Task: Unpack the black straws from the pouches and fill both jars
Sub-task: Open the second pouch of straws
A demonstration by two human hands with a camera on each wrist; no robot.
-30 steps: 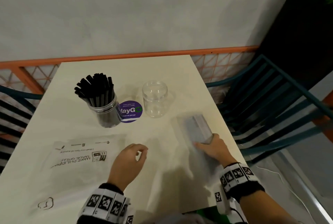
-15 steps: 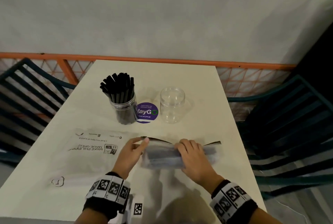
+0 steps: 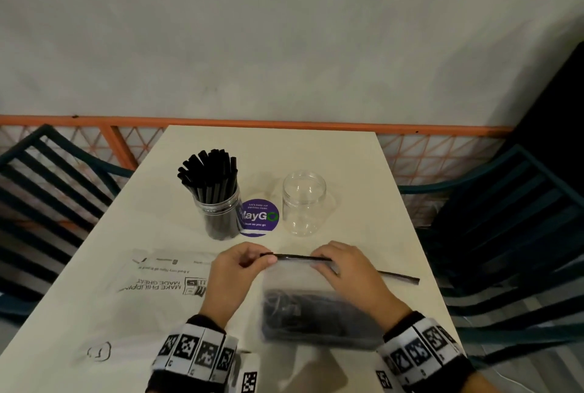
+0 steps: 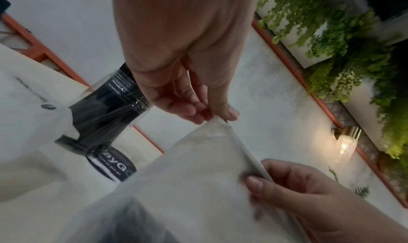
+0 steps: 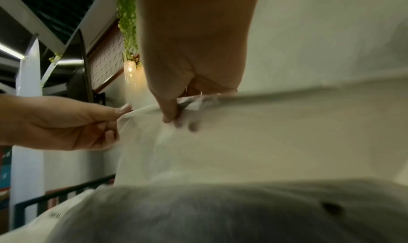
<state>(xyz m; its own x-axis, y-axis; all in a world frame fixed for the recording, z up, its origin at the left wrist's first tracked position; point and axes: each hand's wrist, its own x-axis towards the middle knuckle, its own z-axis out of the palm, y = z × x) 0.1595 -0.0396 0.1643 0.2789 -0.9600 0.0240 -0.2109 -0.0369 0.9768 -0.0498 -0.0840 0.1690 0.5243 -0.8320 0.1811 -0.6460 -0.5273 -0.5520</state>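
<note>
Now both hands pinch the pouch (image 3: 316, 304) along its far edge — the left hand (image 3: 235, 275) at the left corner, the right hand (image 3: 350, 272) further right on the same dark strip (image 3: 297, 256). That edge runs left to right, while the straws (image 3: 313, 313) sag as a dark bundle in the near end, below both grips. The empty jar (image 3: 304, 203) stands just beyond the edge, nearer the right hand; the full jar (image 3: 218, 206) is far-left. Opening likely means pulling the two pinches apart.
</note>
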